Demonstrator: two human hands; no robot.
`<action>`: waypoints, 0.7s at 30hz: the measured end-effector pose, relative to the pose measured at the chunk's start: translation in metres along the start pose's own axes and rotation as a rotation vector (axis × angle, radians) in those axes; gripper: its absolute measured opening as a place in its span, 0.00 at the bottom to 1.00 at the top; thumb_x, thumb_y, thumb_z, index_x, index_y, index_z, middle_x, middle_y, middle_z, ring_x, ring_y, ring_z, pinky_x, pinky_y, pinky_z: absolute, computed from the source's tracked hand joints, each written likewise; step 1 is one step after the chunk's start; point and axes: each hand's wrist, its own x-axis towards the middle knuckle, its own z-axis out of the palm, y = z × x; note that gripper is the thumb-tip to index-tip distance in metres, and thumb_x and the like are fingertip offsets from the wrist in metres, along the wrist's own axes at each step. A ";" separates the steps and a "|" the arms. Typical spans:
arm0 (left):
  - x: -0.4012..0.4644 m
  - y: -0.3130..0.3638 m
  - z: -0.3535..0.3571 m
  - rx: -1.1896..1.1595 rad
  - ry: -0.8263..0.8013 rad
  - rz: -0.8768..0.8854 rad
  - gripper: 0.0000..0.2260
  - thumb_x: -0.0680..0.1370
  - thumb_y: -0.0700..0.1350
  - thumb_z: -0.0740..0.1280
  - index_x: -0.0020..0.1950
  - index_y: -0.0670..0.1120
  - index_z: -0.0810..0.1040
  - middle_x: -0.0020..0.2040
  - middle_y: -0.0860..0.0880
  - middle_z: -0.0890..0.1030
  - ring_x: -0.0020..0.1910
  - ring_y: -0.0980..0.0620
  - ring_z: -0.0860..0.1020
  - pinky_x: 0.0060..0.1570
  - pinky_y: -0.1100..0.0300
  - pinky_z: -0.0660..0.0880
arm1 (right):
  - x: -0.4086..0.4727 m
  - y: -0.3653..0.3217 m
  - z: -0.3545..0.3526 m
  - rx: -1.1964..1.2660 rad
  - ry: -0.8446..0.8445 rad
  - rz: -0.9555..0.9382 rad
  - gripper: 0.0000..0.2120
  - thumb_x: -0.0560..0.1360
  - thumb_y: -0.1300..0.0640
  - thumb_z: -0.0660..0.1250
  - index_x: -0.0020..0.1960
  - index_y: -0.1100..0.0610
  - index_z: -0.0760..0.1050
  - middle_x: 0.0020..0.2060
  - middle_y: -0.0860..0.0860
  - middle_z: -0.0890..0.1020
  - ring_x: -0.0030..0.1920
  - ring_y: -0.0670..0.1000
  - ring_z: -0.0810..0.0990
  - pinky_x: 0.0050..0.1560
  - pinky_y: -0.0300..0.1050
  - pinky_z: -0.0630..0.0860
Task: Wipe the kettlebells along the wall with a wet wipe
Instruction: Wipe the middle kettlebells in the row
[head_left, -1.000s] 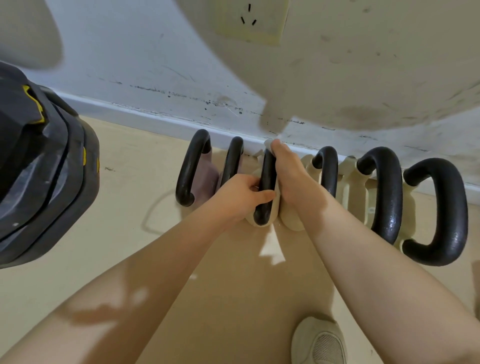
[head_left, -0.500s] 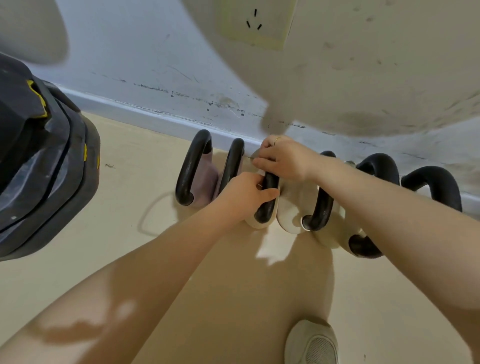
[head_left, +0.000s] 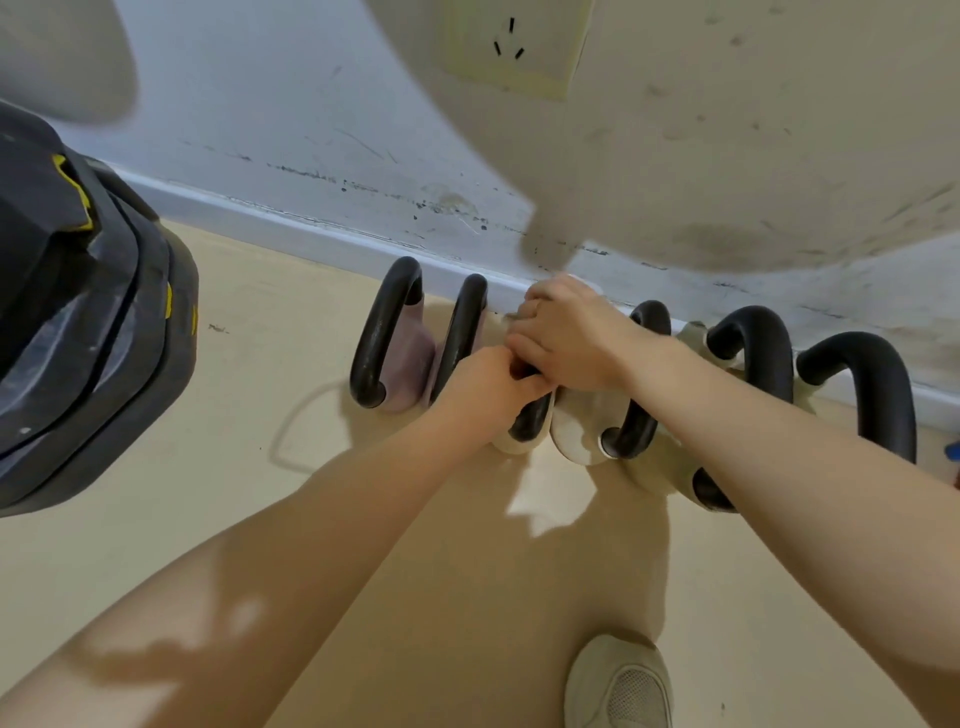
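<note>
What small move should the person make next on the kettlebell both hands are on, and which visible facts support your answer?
Probably slide the right hand down the black handle toward its near end. The left hand grips that handle and steadies the third kettlebell, while the right covers only the upper part, so the lower stretch looks unwiped. The wipe itself is barely visible.

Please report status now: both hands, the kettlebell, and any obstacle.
Left hand grips third kettlebell's handle. Right hand curled over its top; wipe not clearly visible. Neighbouring kettlebell stands close beside.
</note>
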 end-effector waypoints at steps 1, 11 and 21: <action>-0.003 -0.003 0.000 0.019 -0.031 -0.003 0.12 0.76 0.49 0.64 0.39 0.41 0.75 0.37 0.46 0.78 0.41 0.48 0.76 0.39 0.59 0.70 | -0.008 -0.005 0.003 -0.025 0.013 -0.045 0.32 0.75 0.45 0.35 0.48 0.48 0.79 0.48 0.43 0.81 0.59 0.48 0.70 0.69 0.46 0.56; -0.015 -0.017 -0.003 -0.093 -0.077 0.023 0.10 0.74 0.43 0.68 0.50 0.38 0.81 0.48 0.41 0.84 0.48 0.47 0.80 0.55 0.53 0.75 | -0.009 -0.054 0.020 0.699 0.301 0.585 0.29 0.79 0.63 0.55 0.76 0.58 0.48 0.76 0.58 0.47 0.75 0.59 0.54 0.70 0.51 0.62; -0.018 -0.020 -0.004 -0.119 -0.096 0.007 0.09 0.74 0.43 0.69 0.50 0.41 0.82 0.46 0.45 0.84 0.46 0.49 0.80 0.48 0.64 0.73 | -0.016 -0.065 0.025 1.294 0.404 0.988 0.17 0.76 0.53 0.62 0.61 0.60 0.67 0.50 0.58 0.79 0.49 0.58 0.79 0.47 0.50 0.75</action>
